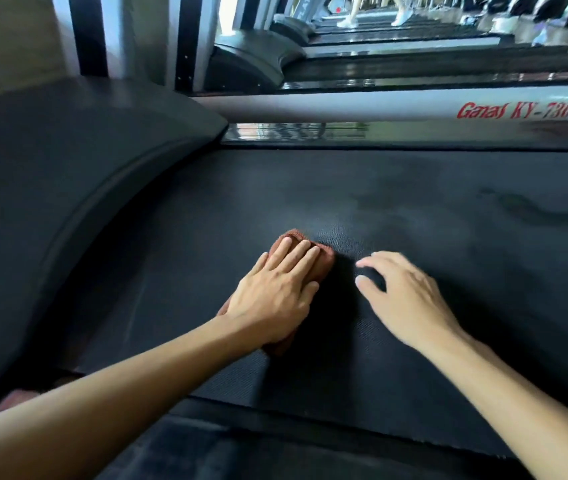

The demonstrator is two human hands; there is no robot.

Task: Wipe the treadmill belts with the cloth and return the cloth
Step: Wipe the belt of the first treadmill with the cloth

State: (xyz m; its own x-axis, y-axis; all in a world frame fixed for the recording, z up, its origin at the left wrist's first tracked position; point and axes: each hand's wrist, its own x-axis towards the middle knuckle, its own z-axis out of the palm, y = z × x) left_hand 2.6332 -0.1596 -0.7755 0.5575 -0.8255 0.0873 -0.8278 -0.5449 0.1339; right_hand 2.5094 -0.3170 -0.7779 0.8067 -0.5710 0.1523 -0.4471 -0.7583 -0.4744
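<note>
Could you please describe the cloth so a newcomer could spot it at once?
Start at the wide black belt that fills the foreground. Near its middle the left hand presses flat on the cloth, the right hand empty beside it. The cloth is the only reddish-brown thing on that dark surface.

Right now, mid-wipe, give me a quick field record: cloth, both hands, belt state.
cloth: reddish-brown, lying on the belt under the left hand
left hand: fingers straight, pressing on the cloth
right hand: beside the cloth, fingers loosely curled, holding nothing
belt: dark, textured; faint smudges toward its right part
side rail: grey, red lettering, beyond the belt
</note>
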